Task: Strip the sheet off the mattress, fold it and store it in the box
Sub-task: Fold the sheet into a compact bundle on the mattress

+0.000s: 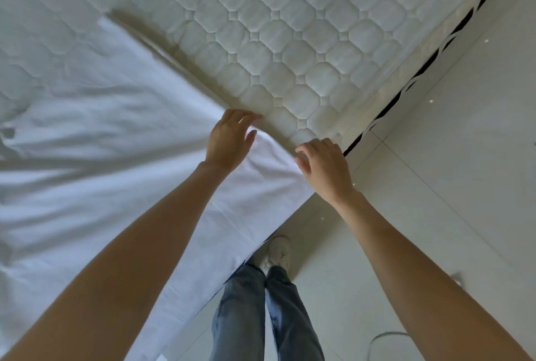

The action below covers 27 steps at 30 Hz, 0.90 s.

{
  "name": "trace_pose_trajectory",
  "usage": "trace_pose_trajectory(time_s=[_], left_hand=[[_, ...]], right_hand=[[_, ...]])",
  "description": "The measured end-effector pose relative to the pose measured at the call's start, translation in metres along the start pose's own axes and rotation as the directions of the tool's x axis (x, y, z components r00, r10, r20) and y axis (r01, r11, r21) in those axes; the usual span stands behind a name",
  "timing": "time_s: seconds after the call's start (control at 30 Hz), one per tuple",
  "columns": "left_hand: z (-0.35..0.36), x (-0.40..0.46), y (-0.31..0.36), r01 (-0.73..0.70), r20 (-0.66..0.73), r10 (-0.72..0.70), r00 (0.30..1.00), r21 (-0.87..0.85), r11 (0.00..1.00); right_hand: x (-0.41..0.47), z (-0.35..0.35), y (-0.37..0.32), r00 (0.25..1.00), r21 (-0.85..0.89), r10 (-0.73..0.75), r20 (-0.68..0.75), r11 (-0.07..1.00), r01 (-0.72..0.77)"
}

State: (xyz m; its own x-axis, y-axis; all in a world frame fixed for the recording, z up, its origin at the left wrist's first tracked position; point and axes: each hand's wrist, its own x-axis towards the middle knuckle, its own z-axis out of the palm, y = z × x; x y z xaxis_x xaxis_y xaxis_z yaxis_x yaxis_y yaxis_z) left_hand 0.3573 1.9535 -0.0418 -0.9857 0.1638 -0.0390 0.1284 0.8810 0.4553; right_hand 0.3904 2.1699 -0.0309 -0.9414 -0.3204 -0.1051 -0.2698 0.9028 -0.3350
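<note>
A white sheet (95, 140) covers the left and lower part of the quilted mattress (278, 41); its edge runs diagonally from the upper left down to my hands, and the quilted top lies bare beyond it. My left hand (229, 140) grips the sheet's edge on top of the mattress, fingers curled into the cloth. My right hand (326, 165) holds the sheet at the mattress side edge, fingers bent over the fold. The sheet hangs over the bed's near side toward the floor. No box is in view.
Pale tiled floor (449, 143) lies to the right of the bed. My legs in blue jeans and a light shoe (278, 250) stand beside the bed. A thin cable loop (385, 337) lies on the floor at lower right.
</note>
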Motion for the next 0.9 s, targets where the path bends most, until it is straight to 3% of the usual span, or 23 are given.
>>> trace_pose_trajectory(time_s=[0.17,0.3,0.57,0.67,0.77,0.83,0.9], left_hand=[[-0.069,-0.027,-0.05,0.25,-0.055,-0.254,0.966,-0.069,0.966],[-0.106,-0.03,-0.121,0.456,-0.053,-0.469,0.882,-0.157,0.876],[-0.137,0.011,-0.264,0.659,-0.115,-0.678,0.726,-0.166,0.734],[-0.136,0.027,-0.296,0.698,-0.118,-0.717,0.687,-0.169,0.696],[-0.135,0.04,-0.322,0.763,-0.047,-0.779,0.625,-0.172,0.623],[-0.136,0.049,-0.331,0.791,-0.03,-0.798,0.602,-0.121,0.6],[-0.14,0.061,-0.331,0.779,-0.101,-0.782,0.615,-0.074,0.623]], right_hand=[[0.07,-0.022,-0.058,0.983,0.092,-0.182,-0.019,0.979,0.183],[0.151,-0.021,-0.119,0.97,0.132,-0.242,0.005,0.962,0.239],[0.323,0.04,-0.239,0.932,0.177,-0.362,0.025,0.919,0.352],[0.364,0.071,-0.262,0.939,0.055,-0.34,0.043,0.94,0.338],[0.398,0.101,-0.277,0.965,-0.069,-0.221,0.14,0.97,0.232],[0.414,0.112,-0.283,0.965,-0.017,-0.15,0.216,0.987,0.158],[0.423,0.111,-0.284,0.962,0.056,-0.179,0.208,0.984,0.171]])
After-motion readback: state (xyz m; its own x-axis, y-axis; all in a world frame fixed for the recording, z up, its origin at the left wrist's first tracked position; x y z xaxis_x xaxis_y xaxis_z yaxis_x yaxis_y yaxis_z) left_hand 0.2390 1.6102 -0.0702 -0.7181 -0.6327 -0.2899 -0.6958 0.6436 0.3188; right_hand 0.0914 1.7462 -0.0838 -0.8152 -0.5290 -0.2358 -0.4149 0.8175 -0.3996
